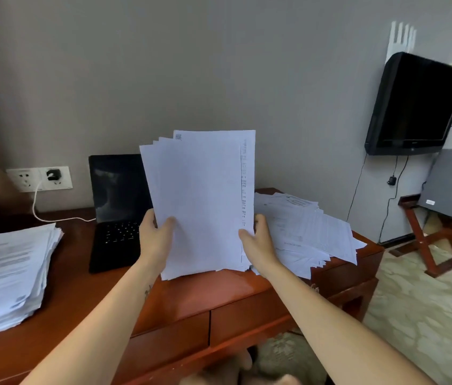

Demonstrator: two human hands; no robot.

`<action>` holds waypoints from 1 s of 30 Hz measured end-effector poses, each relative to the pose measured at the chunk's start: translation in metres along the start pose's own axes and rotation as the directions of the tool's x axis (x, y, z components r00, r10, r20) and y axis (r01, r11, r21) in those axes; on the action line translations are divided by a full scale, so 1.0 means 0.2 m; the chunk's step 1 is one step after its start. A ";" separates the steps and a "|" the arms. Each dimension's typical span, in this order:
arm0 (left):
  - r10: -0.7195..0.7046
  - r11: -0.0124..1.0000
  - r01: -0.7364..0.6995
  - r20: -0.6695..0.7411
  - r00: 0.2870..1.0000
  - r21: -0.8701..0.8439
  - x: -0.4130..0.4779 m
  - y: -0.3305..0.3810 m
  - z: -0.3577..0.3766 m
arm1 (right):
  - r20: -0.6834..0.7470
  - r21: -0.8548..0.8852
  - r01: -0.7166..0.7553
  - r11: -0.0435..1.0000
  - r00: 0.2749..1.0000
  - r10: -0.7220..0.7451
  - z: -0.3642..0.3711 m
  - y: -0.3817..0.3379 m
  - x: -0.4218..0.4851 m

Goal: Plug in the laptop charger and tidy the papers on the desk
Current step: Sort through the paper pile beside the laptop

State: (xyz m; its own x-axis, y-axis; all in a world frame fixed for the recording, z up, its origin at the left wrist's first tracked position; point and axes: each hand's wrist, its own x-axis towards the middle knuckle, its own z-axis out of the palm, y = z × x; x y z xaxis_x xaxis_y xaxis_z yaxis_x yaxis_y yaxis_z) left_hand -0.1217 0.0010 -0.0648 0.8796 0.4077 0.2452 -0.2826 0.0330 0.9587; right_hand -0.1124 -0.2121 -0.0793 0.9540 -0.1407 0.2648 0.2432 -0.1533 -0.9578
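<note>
Left hand (156, 234) and right hand (258, 240) grip sheaf of papers (200, 201) by side edges, upright, bottom edge touching desk (219, 293).

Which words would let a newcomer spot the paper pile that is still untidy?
Start at the red-brown desk by the grey wall and go to its right end, past the open black laptop. The pile there is fanned out, corners overhanging the edge, unlike the neat stack at the left end or the sheaf held upright.
</note>
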 end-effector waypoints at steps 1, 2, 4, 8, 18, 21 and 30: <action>0.013 1.000 -0.013 -0.018 1.000 -0.006 -0.01 0.00 -0.02 | -0.007 0.006 0.000 1.000 1.000 0.000 0.00 -0.01 -0.01; 0.024 1.000 -0.024 -0.030 0.999 -0.005 -0.03 0.00 -0.03 | -0.012 0.001 -0.002 1.000 1.000 0.002 0.00 -0.02 -0.03; 0.042 0.999 -0.042 -0.045 0.998 -0.005 -0.06 -0.01 -0.06 | -0.014 -0.012 0.000 1.000 1.000 0.000 0.01 -0.05 -0.04; 0.067 0.995 -0.072 -0.075 0.995 -0.070 -0.08 0.02 -0.06 | -0.004 -0.027 0.039 0.999 0.999 -0.039 0.00 -0.13 -0.03; 0.108 0.994 -0.108 0.037 0.993 0.016 0.00 0.09 -0.01 | -0.027 0.031 0.024 0.999 0.999 -0.023 0.00 -0.10 0.02; 0.096 0.994 -0.096 0.002 0.995 0.042 0.00 0.08 -0.02 | 0.013 -0.142 -0.229 0.963 0.972 0.233 -0.02 0.03 0.07; 0.117 0.977 -0.093 -0.115 0.986 0.194 0.05 0.11 0.01 | -0.075 -0.098 0.170 0.981 0.981 -0.178 0.09 -0.19 0.08</action>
State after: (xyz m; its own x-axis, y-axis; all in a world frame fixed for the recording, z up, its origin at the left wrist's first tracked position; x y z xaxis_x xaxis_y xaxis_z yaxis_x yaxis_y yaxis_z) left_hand -0.1187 0.0033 -0.0403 0.7905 0.5113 0.3372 -0.2834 -0.1826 0.9414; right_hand -0.1025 -0.1908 -0.0408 0.8796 -0.1846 0.4385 0.3835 -0.2704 -0.8831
